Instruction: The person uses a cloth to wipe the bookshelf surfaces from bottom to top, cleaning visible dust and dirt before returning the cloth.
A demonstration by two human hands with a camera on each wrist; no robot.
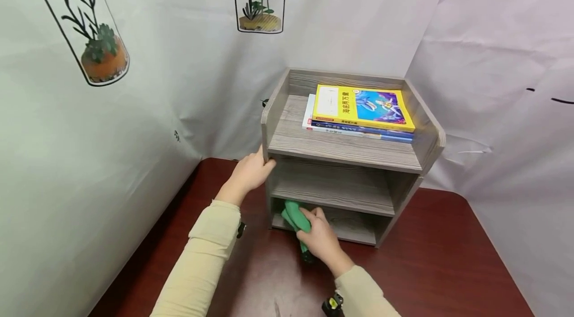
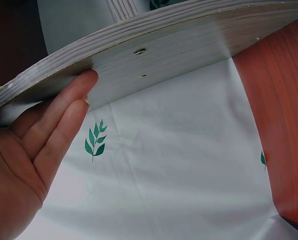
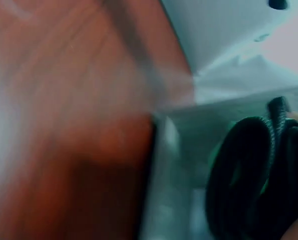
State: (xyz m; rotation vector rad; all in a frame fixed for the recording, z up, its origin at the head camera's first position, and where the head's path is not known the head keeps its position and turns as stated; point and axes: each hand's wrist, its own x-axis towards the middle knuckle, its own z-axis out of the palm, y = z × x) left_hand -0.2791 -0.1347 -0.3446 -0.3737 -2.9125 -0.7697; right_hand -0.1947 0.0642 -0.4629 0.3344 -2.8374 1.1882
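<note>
My left hand holds the left side panel of a grey wood-grain shelf unit, thumb around its front edge. In the left wrist view, the fingers lie along the panel's outer face. My right hand pinches a folded green cloth at the front left of the bottom compartment. The cloth's upper end overlaps the opening, and a dark end hangs below near the tabletop. In the right wrist view the folded cloth looks dark with green inside, and little of the hand shows.
A yellow-covered book tops a small stack on the upper shelf. The unit stands on a dark red table with rounded back corners. White sheeting with plant prints surrounds the table at the back and sides.
</note>
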